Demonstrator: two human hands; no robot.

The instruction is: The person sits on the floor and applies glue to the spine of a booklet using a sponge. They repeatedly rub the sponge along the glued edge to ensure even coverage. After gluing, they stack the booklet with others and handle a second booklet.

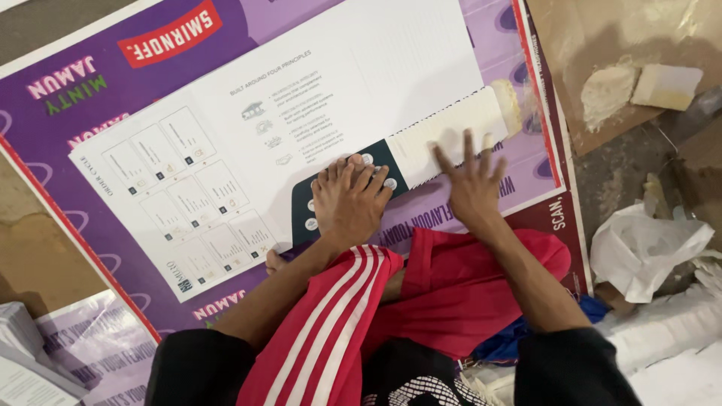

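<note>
The right hand (472, 180), fingers spread flat, is pressing the cream strip (451, 131) of the white printed sheet (301, 113), just beyond its fingertips, while a bare foot (350, 203) is pinning the sheet beside it.

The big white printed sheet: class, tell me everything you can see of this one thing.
The white printed sheet looks like thin glossy paper, lying flat and askew on a purple poster board. Its left part carries rows of small boxed diagrams, its middle a text block with small icons, and its lower edge a dark teal panel with round white dots. The right hand, fingers spread, presses a cream ribbed strip on it. Another bare limb rests on the panel; hand or foot is unclear.
</note>
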